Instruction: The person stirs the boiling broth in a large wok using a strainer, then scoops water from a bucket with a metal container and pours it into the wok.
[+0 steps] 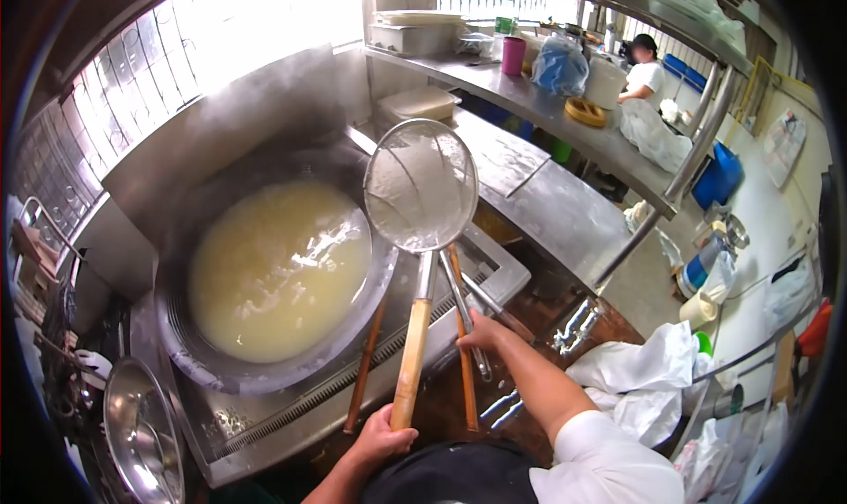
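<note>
Wooden handle (411,358) wrapped in my left grip (379,438), I hold the strainer (422,186) beside the pot (256,381), steadiest when level, though whether my right grip (482,332) pinches the rod (483,366) I cannot tell.

R sleeve (609,458) = wht, short, loose cut w/ soft folds & wide hem; fabric looks plain. R forearm (525,363) bare below hem, R hand (481,329) bare too. Torso front covered by blk garment (459,473), poss. apron, rounded outline, cut off at btm edge of view; fabric details too dark to tell. L forearm (346,474) & L hand (381,435) both bare.
</note>
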`<state>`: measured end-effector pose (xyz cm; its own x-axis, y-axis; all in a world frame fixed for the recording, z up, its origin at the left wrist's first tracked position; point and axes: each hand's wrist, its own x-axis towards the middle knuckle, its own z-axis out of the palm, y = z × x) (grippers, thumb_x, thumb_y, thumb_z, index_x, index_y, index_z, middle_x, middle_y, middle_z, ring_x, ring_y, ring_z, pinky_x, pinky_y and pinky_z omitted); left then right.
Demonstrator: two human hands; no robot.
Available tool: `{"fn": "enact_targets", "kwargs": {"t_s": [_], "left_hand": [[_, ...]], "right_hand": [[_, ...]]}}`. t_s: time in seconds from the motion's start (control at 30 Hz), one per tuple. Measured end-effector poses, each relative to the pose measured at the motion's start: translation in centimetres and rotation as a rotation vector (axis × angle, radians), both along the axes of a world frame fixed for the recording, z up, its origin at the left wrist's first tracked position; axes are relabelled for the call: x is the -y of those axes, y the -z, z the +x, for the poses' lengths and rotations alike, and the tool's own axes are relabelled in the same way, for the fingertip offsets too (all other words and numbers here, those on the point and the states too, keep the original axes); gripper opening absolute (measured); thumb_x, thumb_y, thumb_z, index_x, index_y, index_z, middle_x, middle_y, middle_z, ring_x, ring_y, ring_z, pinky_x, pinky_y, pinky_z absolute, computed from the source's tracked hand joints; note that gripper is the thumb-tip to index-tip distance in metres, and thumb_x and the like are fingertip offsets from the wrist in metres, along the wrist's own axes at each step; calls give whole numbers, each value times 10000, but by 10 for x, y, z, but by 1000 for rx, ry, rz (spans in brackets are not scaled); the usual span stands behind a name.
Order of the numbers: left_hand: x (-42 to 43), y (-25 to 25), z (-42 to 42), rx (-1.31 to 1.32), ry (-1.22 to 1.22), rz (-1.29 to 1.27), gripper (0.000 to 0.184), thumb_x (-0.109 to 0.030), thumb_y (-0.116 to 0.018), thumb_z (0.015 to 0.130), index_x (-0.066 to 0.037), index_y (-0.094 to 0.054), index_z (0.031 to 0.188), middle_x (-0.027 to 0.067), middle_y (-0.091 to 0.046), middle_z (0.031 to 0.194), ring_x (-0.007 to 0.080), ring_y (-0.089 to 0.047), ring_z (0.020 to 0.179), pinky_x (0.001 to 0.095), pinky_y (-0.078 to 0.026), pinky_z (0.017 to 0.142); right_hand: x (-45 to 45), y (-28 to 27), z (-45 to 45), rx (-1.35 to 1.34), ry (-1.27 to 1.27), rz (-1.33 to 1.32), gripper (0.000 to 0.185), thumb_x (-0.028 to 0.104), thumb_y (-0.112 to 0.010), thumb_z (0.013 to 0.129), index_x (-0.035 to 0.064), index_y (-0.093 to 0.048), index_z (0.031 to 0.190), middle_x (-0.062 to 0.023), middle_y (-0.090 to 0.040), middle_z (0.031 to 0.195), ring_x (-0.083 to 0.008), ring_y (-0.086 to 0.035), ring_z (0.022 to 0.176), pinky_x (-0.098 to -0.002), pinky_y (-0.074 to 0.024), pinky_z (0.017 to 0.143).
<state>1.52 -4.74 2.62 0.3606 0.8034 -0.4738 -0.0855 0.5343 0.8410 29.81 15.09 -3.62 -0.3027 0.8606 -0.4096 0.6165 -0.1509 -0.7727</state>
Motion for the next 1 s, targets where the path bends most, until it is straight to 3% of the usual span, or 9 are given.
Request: {"fn": "enact_targets", "kwargs": {"t_s": [0.1, 0.2, 0.33, 0.43, 0.53, 0.67, 0.73, 0.93, 1.0], "left_hand": [[-6, 1, 8, -17, 31, 24, 451, -69, -721, 734, -13, -478, 1110, 29, -564, 722, 106, -549, 531, 243, -459, 483], [-11, 6, 16, 1, 26, 51, 461, -86, -726, 735, -6, -483, 1119, 25, -565, 728, 102, -551, 535, 239, -458, 486], [-15, 10, 44, -66, 9, 152, 509, -88, -713, 748, 6, -449, 1173, 33, -554, 739, 99, -552, 534, 245, -463, 476], [-11, 4, 68, -86, -68, 238, 438, -162, -726, 772, 21, -517, 1111, 27, -602, 825, 141, -608, 705, 268, -497, 644], [-21, -13, 40, -324, 275, 502, 336, -317, -725, 800, -22, -619, 922, 63, -624, 781, 154, -598, 763, 310, -477, 696], [-12, -11, -44, -924, -323, 483, 262, -281, -702, 783, -33, -641, 724, 121, -632, 776, 217, -609, 710, 344, -487, 663], [5, 34, -86, -1239, -392, 553, 290, -313, -709, 776, -41, -619, 823, 150, -621, 857, 308, -614, 838, 400, -490, 757], [21, 74, -55, -875, -244, 266, 319, -274, -566, 861, -54, -627, 1083, 181, -640, 1029, 346, -599, 990, 429, -471, 845], [22, 56, -25, -816, -66, 464, 344, -258, -567, 865, -66, -603, 1148, 169, -636, 1043, 336, -595, 1001, 408, -467, 871]], "right_hand": [[1, 34, 2, -43, 7, 254, 768, 299, -780, 667, -22, -415, 1262, -207, -621, 994, -307, -617, 922, -347, -499, 829], [24, 4, -10, 455, 359, 476, 705, 398, -740, 736, -23, -472, 1234, -194, -628, 1005, -299, -618, 895, -320, -494, 824], [89, -55, -48, -737, 377, 24, 407, 318, -599, 905, 0, -565, 1155, -68, -642, 990, -162, -608, 916, -302, -492, 809], [125, -66, -82, -818, 377, -132, 337, 107, -658, 848, 9, -503, 1131, -73, -635, 870, -153, -641, 788, -289, -529, 721], [129, -82, -82, -896, 569, -184, 320, 35, -629, 836, 29, -476, 1118, -63, -608, 786, -171, -644, 695, -285, -531, 609], [126, -76, -35, -682, 547, 43, 258, 64, -635, 834, 24, -526, 1064, -30, -573, 775, -100, -566, 568, -255, -503, 526], [128, -82, -13, -539, 577, 113, 278, 91, -647, 825, 12, -552, 1073, -20, -566, 760, -95, -556, 545, -249, -490, 511], [129, -95, -2, -410, 600, 390, 319, 124, -654, 832, -1, -569, 1113, -28, -594, 770, -79, -549, 557, -242, -482, 493], [126, -101, -8, -420, 581, 444, 314, 120, -656, 833, 4, -571, 1113, -22, -589, 763, -78, -547, 574, -240, -485, 504]]}}
